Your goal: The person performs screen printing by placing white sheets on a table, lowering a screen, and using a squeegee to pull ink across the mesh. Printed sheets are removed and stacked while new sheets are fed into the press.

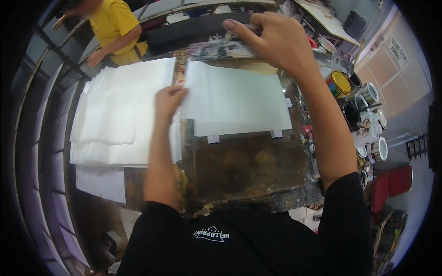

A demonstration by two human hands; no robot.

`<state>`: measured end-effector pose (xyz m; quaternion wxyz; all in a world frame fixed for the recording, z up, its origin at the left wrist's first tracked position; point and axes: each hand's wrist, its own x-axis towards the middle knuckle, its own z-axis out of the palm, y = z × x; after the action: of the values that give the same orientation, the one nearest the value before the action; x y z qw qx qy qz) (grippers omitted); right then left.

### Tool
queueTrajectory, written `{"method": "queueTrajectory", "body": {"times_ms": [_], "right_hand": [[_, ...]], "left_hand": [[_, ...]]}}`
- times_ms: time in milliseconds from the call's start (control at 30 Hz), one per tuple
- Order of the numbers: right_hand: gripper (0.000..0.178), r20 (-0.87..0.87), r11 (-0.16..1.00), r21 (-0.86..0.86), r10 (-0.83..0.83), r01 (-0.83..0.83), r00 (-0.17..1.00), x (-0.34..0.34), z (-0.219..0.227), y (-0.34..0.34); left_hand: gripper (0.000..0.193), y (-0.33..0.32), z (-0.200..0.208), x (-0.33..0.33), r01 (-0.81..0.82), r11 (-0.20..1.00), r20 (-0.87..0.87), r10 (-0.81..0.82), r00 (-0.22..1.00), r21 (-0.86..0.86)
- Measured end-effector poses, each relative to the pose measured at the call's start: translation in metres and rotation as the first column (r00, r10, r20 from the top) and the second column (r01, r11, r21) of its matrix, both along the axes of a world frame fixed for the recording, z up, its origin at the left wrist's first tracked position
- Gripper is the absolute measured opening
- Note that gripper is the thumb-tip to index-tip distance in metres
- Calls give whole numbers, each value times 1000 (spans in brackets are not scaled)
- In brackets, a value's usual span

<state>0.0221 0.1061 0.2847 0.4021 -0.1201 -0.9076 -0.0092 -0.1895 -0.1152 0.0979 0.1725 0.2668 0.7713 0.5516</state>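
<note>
A thin white sheet lies on the dark, stained work board, its left part slightly raised. At its left edge my left hand is closed, thumb and fingers pinching the sheet's border; the hand is a little blurred. My right hand is raised past the sheet's far edge, fingers curled and thumb stretched to the left. Something greyish shows between its thumb and fingers, but most of it is hidden. Below that hand runs an ink-smeared bar. Small white tabs sit along the sheet's near edge.
Stacked white sheets fill the left side. Several paint cans, one with a yellow lid, crowd the right. A person in a yellow shirt stands at the far left. Metal racks line the left; a red chair stands lower right.
</note>
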Motion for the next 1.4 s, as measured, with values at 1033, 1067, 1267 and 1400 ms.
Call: {"method": "queueTrajectory", "body": {"times_ms": [1033,1067,1267,1400], "right_hand": [[82,25,998,69,-11,9,1000,-7,28,7],[82,-23,992,122,-41,44,999,-6,25,11],[82,87,998,-69,-2,8,996,4,33,-6],[82,113,998,-62,-21,28,993,0,29,-2]], "left_hand": [[51,122,-104,214,228,867,-605,-477,637,-444],[50,123,-101,214,255,867,-590,-482,648,-428],[52,123,-101,210,279,863,-529,-484,697,-421],[53,122,-101,214,232,864,-631,-488,603,-447]]}}
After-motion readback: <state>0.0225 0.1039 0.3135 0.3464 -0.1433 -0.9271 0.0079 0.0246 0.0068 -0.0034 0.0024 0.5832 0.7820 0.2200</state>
